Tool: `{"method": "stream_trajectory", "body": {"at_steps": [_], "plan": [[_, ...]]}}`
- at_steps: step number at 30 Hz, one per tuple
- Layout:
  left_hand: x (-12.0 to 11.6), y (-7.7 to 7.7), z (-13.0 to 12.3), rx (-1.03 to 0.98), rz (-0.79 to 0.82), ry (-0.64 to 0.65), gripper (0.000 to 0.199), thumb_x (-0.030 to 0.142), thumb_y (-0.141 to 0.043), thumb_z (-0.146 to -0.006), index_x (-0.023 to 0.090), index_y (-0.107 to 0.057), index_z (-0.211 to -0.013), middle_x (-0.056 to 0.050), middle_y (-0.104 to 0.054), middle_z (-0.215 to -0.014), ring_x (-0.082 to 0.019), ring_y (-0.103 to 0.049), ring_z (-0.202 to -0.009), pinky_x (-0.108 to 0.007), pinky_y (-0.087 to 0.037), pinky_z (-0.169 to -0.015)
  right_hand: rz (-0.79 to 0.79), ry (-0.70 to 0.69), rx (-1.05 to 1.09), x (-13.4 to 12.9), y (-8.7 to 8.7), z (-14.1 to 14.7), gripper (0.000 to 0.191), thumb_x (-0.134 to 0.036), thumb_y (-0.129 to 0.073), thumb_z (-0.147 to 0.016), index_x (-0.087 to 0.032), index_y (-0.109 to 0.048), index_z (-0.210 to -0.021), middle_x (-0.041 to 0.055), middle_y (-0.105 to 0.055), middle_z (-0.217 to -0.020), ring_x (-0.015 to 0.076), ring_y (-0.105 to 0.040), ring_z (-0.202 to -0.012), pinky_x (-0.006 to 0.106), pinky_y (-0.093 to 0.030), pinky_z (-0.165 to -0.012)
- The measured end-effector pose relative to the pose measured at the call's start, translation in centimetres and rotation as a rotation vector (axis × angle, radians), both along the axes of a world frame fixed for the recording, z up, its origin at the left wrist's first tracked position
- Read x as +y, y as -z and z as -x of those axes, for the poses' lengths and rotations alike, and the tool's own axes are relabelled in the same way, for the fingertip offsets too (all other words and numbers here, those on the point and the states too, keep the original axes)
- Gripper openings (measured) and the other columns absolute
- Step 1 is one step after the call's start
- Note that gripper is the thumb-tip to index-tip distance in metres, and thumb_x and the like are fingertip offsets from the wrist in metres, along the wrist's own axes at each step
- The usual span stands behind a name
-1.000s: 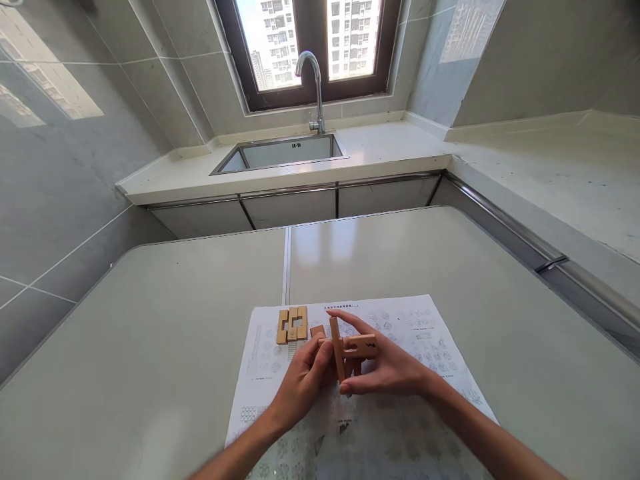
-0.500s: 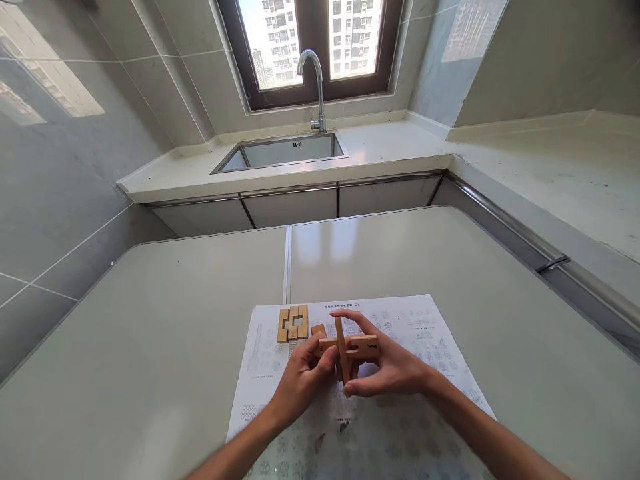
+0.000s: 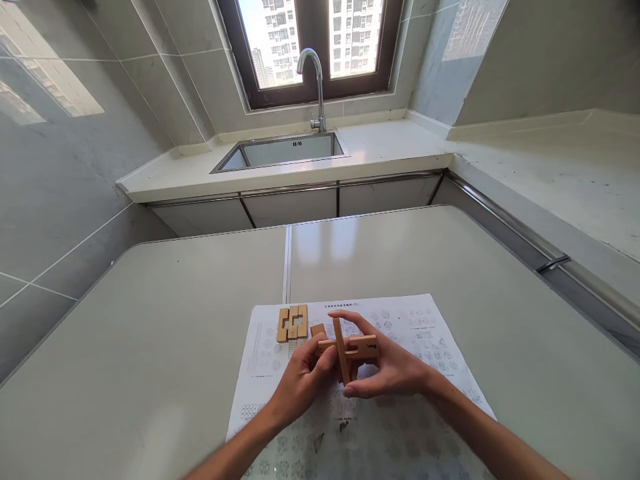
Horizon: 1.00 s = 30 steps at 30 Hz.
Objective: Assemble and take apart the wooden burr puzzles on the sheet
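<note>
Between my hands is a wooden interlocking puzzle (image 3: 361, 347) made of flat notched pieces that cross each other. My left hand (image 3: 306, 377) pinches its left end between thumb and fingers. My right hand (image 3: 385, 367) spans an upright wooden piece (image 3: 341, 350), thumb at its lower end and a fingertip at its top. A slot and a dark mark show on the level piece. Behind my left fingers, part of another wooden piece (image 3: 318, 329) shows; whether it joins the puzzle I cannot tell. Several loose notched wooden pieces (image 3: 299, 321) lie side by side beyond my left hand.
A printed sheet (image 3: 415, 317) with rows of small diagrams lies under my hands on the pale table (image 3: 150, 320). Beyond the table are a counter (image 3: 385, 143) with a sink (image 3: 290, 152), a faucet (image 3: 320, 87) and a window. Tiled walls stand on both sides.
The upright wooden piece has shifted very slightly left, and my right fingertip with it. Both hands keep their hold, and the loose pieces lie where they were.
</note>
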State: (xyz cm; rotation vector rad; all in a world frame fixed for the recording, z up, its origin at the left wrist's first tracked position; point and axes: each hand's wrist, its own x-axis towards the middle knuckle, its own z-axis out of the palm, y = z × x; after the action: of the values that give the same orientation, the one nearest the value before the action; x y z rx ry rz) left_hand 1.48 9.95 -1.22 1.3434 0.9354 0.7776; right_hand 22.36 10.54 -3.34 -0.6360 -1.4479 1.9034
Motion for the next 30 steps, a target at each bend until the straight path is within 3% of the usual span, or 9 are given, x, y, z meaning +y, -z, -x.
{"method": "stream_trajectory", "body": {"at_steps": [5, 8, 11, 14, 16, 19, 22, 26, 30], "plan": [[0.1, 0.4, 0.3, 0.005, -0.006, -0.032, 0.043, 0.057, -0.058, -0.1, 0.016, -0.068, -0.088, -0.003, -0.058, -0.086, -0.017, -0.052, -0.079, -0.027, -0.045, -0.071, -0.012, 0.002, -0.006, 0.2, -0.4, 0.1, 0.115, -0.026, -0.092, -0.078, -0.037, -0.017, -0.164, -0.0048, -0.068, -0.09, 0.0153, -0.069, -0.077, 0.035, -0.059, -0.078], [0.4, 0.9, 0.9, -0.04, 0.046, -0.12, 0.046, 0.061, -0.06, -0.097, 0.017, -0.067, -0.089, -0.001, -0.056, -0.08, -0.013, -0.048, -0.066, -0.024, -0.04, -0.058, -0.076, 0.052, -0.061, 0.3, -0.4, 0.3, 0.125, -0.029, -0.096, -0.073, -0.036, -0.012, -0.166, -0.0025, -0.07, -0.094, 0.016, -0.069, -0.075, 0.033, -0.059, -0.073], [0.9, 1.0, 1.5, -0.09, 0.066, -0.227, 0.044, 0.062, -0.058, -0.099, 0.018, -0.066, -0.097, 0.006, -0.045, -0.064, -0.009, -0.036, -0.052, -0.021, -0.031, -0.05, -0.285, 0.169, -0.188, 0.5, 0.1, 0.5, 0.11, -0.031, -0.094, -0.074, -0.033, -0.027, -0.161, 0.0034, -0.07, -0.107, 0.0188, -0.069, -0.083, 0.033, -0.059, -0.07], [1.4, 0.7, 1.8, -0.104, 0.018, -0.276, 0.041, 0.059, -0.056, -0.101, 0.019, -0.065, -0.103, 0.008, -0.04, -0.057, -0.008, -0.033, -0.05, -0.021, -0.028, -0.049, -0.576, 0.276, -0.386, 0.5, 1.1, 0.8, 0.095, -0.029, -0.094, -0.072, -0.031, -0.042, -0.152, 0.0103, -0.063, -0.133, 0.0279, -0.064, -0.118, 0.044, -0.057, -0.097], [1.5, 0.4, 1.8, -0.108, -0.007, -0.287, 0.041, 0.058, -0.056, -0.102, 0.018, -0.065, -0.101, 0.008, -0.04, -0.056, -0.008, -0.033, -0.05, -0.022, -0.027, -0.049, -0.714, 0.295, -0.502, 0.5, 1.6, 1.1, 0.097, -0.026, -0.094, -0.071, -0.03, -0.042, -0.153, 0.0127, -0.053, -0.149, 0.0324, -0.052, -0.137, 0.05, -0.048, -0.113], [1.6, 0.0, 1.6, -0.093, -0.035, -0.283, 0.043, 0.059, -0.057, -0.101, 0.017, -0.066, -0.101, 0.008, -0.04, -0.056, -0.008, -0.033, -0.049, -0.023, -0.027, -0.049, -0.835, 0.276, -0.631, 0.4, 1.9, 1.5, 0.1, -0.027, -0.093, -0.073, -0.028, -0.037, -0.157, 0.0134, -0.046, -0.159, 0.035, -0.038, -0.15, 0.054, -0.04, -0.121], [1.6, -0.3, 1.6, -0.059, -0.056, -0.251, 0.046, 0.061, -0.058, -0.1, 0.017, -0.067, -0.105, 0.008, -0.041, -0.056, -0.009, -0.033, -0.049, -0.024, -0.028, -0.051, -0.886, 0.247, -0.692, 0.3, 1.6, 1.8, 0.092, -0.028, -0.089, -0.076, -0.026, -0.04, -0.155, 0.0121, -0.048, -0.159, 0.0349, -0.034, -0.153, 0.055, -0.037, -0.123], [1.8, -0.5, 1.8, -0.022, -0.075, -0.174, 0.048, 0.063, -0.058, -0.099, 0.016, -0.067, -0.1, 0.007, -0.045, -0.059, -0.008, -0.033, -0.05, -0.025, -0.029, -0.054, -0.891, 0.277, -0.674, 0.3, 1.2, 2.0, 0.076, -0.029, -0.089, -0.077, -0.025, -0.051, -0.143, 0.0117, -0.06, -0.146, 0.0353, -0.045, -0.144, 0.055, -0.043, -0.118], [1.8, -0.6, 2.0, -0.037, -0.012, -0.125, 0.047, 0.062, -0.059, -0.098, 0.016, -0.067, -0.093, 0.004, -0.045, -0.064, -0.011, -0.038, -0.055, -0.026, -0.033, -0.057, -0.846, 0.387, -0.627, 0.6, 1.1, 1.5, 0.076, -0.031, -0.092, -0.071, -0.025, -0.055, -0.138, 0.0143, -0.063, -0.137, 0.0371, -0.055, -0.131, 0.057, -0.05, -0.109]]}}
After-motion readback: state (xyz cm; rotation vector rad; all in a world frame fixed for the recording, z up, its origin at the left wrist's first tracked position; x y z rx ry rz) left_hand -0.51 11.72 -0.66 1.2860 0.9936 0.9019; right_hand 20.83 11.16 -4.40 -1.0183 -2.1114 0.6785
